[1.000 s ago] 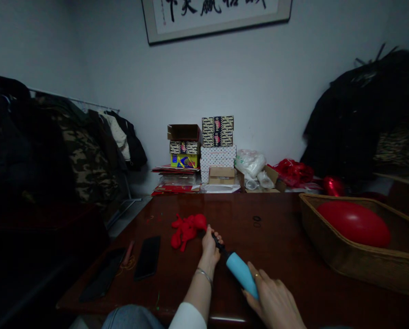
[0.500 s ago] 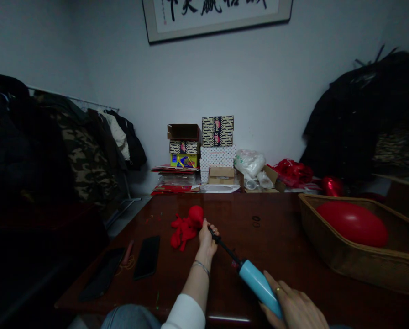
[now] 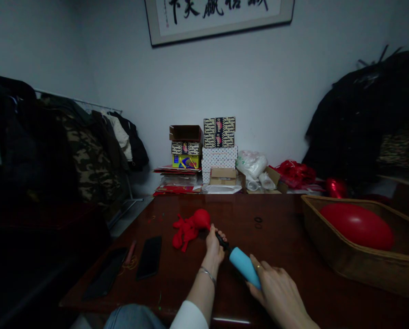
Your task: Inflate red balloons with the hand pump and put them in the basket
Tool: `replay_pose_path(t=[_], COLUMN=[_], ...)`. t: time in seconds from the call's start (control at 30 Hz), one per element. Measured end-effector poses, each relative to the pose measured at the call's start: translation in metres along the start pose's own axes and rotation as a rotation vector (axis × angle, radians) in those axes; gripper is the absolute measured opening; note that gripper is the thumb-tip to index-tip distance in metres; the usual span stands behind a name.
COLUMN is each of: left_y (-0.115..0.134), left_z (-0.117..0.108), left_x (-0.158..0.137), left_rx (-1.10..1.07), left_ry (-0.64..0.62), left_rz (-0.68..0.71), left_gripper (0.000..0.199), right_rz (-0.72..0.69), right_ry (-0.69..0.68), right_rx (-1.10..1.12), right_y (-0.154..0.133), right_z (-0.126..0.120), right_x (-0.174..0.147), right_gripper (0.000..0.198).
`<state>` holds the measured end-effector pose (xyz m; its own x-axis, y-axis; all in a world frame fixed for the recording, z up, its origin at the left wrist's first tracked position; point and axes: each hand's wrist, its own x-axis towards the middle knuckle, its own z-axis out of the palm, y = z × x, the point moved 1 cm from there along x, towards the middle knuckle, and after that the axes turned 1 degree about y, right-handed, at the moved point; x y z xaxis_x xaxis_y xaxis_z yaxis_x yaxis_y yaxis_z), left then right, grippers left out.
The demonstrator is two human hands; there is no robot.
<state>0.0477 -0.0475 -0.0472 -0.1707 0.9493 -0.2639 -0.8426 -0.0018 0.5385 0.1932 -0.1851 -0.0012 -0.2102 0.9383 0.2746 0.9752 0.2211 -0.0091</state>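
Note:
A light-blue balloon pump (image 3: 244, 267) slants across the table between my two hands. My right hand (image 3: 275, 288) is wrapped round its blue barrel. At the black nozzle end my left hand (image 3: 215, 240) is closed, pinching the neck of a small, partly filled red balloon (image 3: 202, 220) onto it; the nozzle tip is hidden by the fingers. Just left of this balloon lies a heap of limp red balloons (image 3: 185, 234), which it touches or overlaps. Little of the pump's black shaft shows between the barrel and my left hand.
A wicker basket (image 3: 348, 256) on the right holds a large red balloon (image 3: 358, 226). Left of my arm lie a black phone (image 3: 149, 257), a dark flat pouch-like item (image 3: 105, 274) and yellow rubber bands (image 3: 131, 263). Two dark rings (image 3: 258, 222) lie farther back. Boxes (image 3: 219, 157) stand behind the table.
My right hand has pushed the pump barrel up and left toward my left hand, so less black shaft shows. The view has shifted slightly. My left hand keeps its grip.

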Motion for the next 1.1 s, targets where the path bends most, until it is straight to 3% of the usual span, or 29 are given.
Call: replay_pose_path(t=[0.37,0.77,0.93,1.1], left_y=[0.002,0.038,0.034,0.026], left_z=[0.003,0.016,0.019,0.015], left_x=[0.003,0.013,0.008,0.003], left_rx=[0.083,0.064,0.058,0.068], left_ry=[0.070,0.035,0.033,0.039], left_rz=[0.047,0.071,0.065,0.050], left_gripper=[0.030,0.028,0.028,0.029], right_rz=[0.009,-0.129,-0.095,-0.054], right_ry=[-0.001,0.207,0.165,0.097], right_rx=[0.020,0.034,0.047,0.046], right_y=[-0.011,0.034,0.034,0.024], right_z=[0.011,0.014,0.008,0.005], right_x=[0.002,-0.041,-0.039,-0.027], right_gripper=[0.051,0.051,0.043,0.051])
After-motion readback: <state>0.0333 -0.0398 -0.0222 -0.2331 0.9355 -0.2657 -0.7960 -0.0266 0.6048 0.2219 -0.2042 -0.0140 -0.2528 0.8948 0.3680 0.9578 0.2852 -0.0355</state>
